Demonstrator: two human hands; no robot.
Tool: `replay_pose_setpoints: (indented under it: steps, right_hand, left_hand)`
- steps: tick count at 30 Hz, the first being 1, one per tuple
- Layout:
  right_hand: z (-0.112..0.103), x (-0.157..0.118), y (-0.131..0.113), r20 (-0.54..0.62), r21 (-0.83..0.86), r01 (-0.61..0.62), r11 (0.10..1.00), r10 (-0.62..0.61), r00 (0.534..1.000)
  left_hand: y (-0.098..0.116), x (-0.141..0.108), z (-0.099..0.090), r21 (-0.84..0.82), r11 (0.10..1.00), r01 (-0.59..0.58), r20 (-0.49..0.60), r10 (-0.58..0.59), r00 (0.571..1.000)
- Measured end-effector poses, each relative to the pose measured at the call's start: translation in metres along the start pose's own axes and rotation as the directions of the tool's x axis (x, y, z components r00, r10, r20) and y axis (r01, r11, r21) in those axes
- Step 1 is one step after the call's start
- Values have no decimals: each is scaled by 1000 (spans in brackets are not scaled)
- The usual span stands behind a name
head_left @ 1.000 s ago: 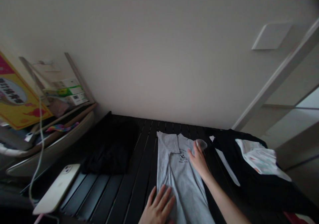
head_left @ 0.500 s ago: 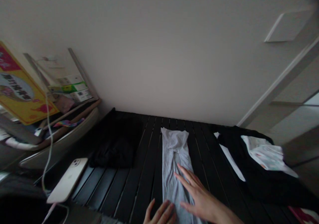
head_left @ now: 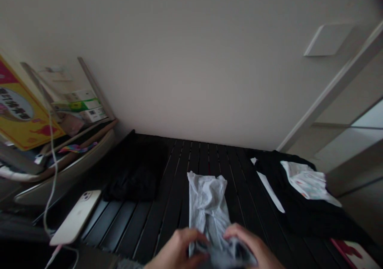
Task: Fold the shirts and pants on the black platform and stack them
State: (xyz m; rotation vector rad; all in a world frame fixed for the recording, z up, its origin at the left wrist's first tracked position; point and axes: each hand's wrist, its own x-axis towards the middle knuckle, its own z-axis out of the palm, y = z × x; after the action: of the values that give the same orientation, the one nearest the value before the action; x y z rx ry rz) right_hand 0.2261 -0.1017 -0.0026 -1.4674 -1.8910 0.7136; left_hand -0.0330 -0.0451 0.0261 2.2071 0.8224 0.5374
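A grey cloth garment (head_left: 208, 199) lies lengthwise on the black slatted surface (head_left: 167, 217), its far end narrow and wrinkled. At its near end, my left hand (head_left: 182, 248) pinches the left edge with fingers curled. My right hand (head_left: 251, 245) grips the right side, where the fabric is bunched up. Between the two hands the near part of the cloth is folded over and blurred by motion.
Dark cloth (head_left: 134, 177) lies left of the garment. A white phone (head_left: 76, 217) with a cable sits further left, near a basket (head_left: 98, 149) of items. Black clothing (head_left: 302, 217) with a white patterned cloth (head_left: 308, 181) lies right. A wall stands behind.
Both hands have gone from resting open on the garment to gripping its near end. The garment's far end has shifted toward me, and its near part is now bunched. The view has shifted slightly.
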Motion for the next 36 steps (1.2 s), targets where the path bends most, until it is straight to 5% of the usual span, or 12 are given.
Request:
replay_pose_setpoints:
  steps: [1,4,7,11,14,17,21,27,31,34,36]
  right_hand:
    - [-11,22,2,-1,59,-46,997,46,999]
    - [-25,81,7,-329,-17,-95,995,84,940]
    - [-4,102,13,-450,-311,-146,939,-10,893]
    - [45,82,23,-221,-529,-148,836,33,975]
    - [60,69,29,-147,-575,-151,804,79,986]
    - [50,74,27,-241,-610,-247,753,121,963]
    - [30,89,18,-381,-568,-498,656,327,865]
    - [21,98,11,-333,-492,-529,691,412,848]
    - [-26,87,14,-387,-498,-544,675,388,837]
    - [-94,76,19,-508,-583,-578,570,299,808]
    - [-148,72,27,-635,-594,-660,459,237,736]
  left_hand:
    - [1,18,-13,-49,992,113,-99,-118,988]
    - [-4,70,-37,-40,966,257,-437,-248,864]
    - [-21,95,-24,160,895,418,-563,-265,783]
    - [-45,87,23,418,811,408,-394,-243,886]
    - [-51,77,41,498,784,370,-274,-262,925]
    - [-44,76,39,500,733,462,-345,-320,882]
    - [-33,78,36,379,631,677,-498,-478,724]
    - [-29,93,51,78,772,631,-420,-548,723]
    - [1,125,59,-200,854,481,-300,-520,800]
    - [45,168,66,-380,888,260,-301,-384,873]
    - [77,197,69,-557,825,93,-248,-272,930]
